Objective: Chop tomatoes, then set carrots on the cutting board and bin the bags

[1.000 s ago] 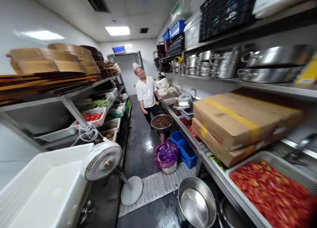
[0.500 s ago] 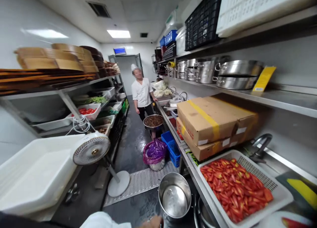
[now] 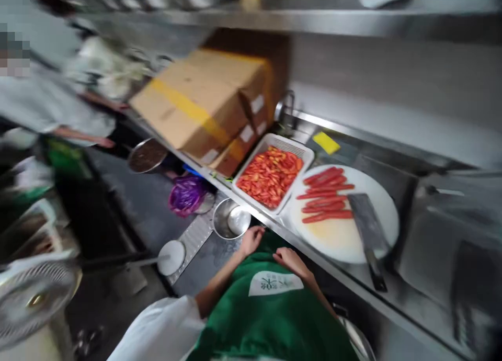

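Note:
My left hand (image 3: 253, 239) is in front of the green apron (image 3: 219, 303), near the counter's front edge. Its fingers are curled, and blur hides whether anything is in them. My right hand (image 3: 291, 260) rests against the apron, fingers fairly straight and holding nothing I can see. Nearest on the counter is a white perforated tray (image 3: 305, 150) full of cut red chili pieces (image 3: 269, 178). Beside it, long red chilies (image 3: 327, 199) lie side by side on a round white cutting board (image 3: 337, 240). A cleaver (image 3: 366, 222) lies flat there, handle past the rim.
Cardboard boxes (image 3: 204, 99) stand behind the tray; a yellow cloth or sponge (image 3: 326, 142) lies behind the board. A steel pot (image 3: 230, 220) and purple bag (image 3: 186, 196) are below the counter. A co-worker (image 3: 50, 97) is at left, near a fan (image 3: 37, 298).
The view has swung right and down toward the counter. Both my hands, the cutting board, whole chilies and cleaver now show. The co-worker and fan have shifted to the left edge.

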A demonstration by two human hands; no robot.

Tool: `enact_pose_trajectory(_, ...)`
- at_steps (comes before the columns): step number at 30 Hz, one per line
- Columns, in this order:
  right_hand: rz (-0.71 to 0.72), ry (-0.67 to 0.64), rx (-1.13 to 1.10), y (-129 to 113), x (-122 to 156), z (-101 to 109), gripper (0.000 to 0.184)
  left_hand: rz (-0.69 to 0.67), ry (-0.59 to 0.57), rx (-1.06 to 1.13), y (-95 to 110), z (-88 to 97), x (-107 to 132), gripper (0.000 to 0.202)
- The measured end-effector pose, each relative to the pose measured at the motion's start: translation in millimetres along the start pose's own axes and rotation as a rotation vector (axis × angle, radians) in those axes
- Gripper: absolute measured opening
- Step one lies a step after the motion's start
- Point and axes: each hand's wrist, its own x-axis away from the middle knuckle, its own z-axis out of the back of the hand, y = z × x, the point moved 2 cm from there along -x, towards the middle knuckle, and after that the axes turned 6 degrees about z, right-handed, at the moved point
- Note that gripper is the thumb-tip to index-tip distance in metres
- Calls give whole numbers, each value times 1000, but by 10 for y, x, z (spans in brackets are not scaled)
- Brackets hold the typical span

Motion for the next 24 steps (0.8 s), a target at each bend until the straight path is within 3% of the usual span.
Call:
enact_pose_trajectory(3,-162,0,-104,311,200,63,24,-200,-138,-76,209,-254,-417,25)
enact_pose_trajectory(6,-254,120,-157,474,267,277,31,-410,-184,-135,665,-471,-850,23)
enact_pose_trajectory(8,-382,297,-177,599,349,442,33,-555,-153,-173,1107,-650,-1149,21)
enact_pose_trajectory(10,-552,555,-142,759,492,596,32,-683,-156,-219,1592,-897,-1439,17)
enact_pose_trajectory(12,-700,775,-43,929,674,715,38,-758,-229,-297,2009,-1214,-1684,12)
enact_pose_trajectory(14,-807,885,54,1087,854,798,45,-759,-332,-362,2270,-1538,-1853,14)
enact_pose_trajectory(17,-915,920,161,1261,1070,885,49,-720,-423,-376,2367,-1850,-1955,10)
enact_pose_trajectory(19,-959,906,207,1328,1155,929,50,-709,-438,-375,2317,-1879,-1958,5)
enact_pose_trajectory(22,-1029,859,223,1408,1202,984,51,-672,-424,-337,2195,-1684,-1926,5)
enact_pose_trajectory(24,-1056,818,249,1480,1203,1028,51,-562,-434,-226,2093,-1461,-1895,11)
